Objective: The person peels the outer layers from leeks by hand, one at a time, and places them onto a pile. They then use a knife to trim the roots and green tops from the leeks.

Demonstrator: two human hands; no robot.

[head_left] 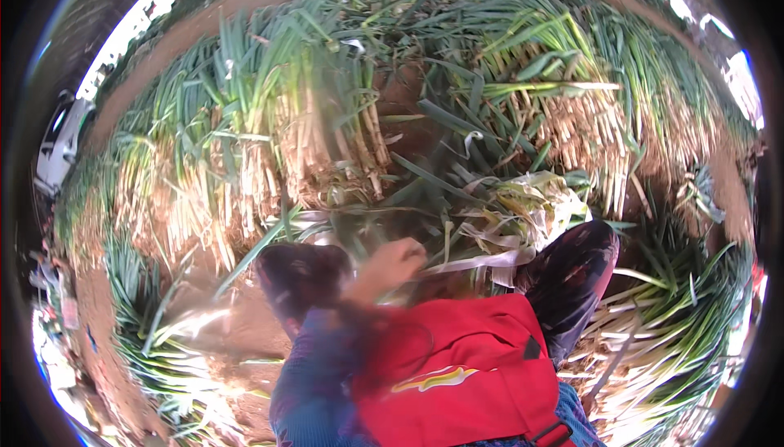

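Note:
My left hand (390,266) reaches in from a blue sleeve and hovers between my knees. Its fingers look curled in, though motion smears them, and whatever they may hold does not show. Just right of it, a pale flat strip (482,261) stretches toward my right knee. Beyond the strip sits a heap of yellowish, papery stripped leaves (535,202). Loose green leaves (437,177) of long onions lie ahead of the hand. My right hand is out of sight; only a bit of blue sleeve (576,414) shows beside the red apron (457,365).
Long green onions stand in a dense bundle (306,132) ahead on the left and another bundle (576,120) ahead on the right. More onions lie in piles at the lower left (184,373) and lower right (661,341). Brown soil (245,316) shows between them.

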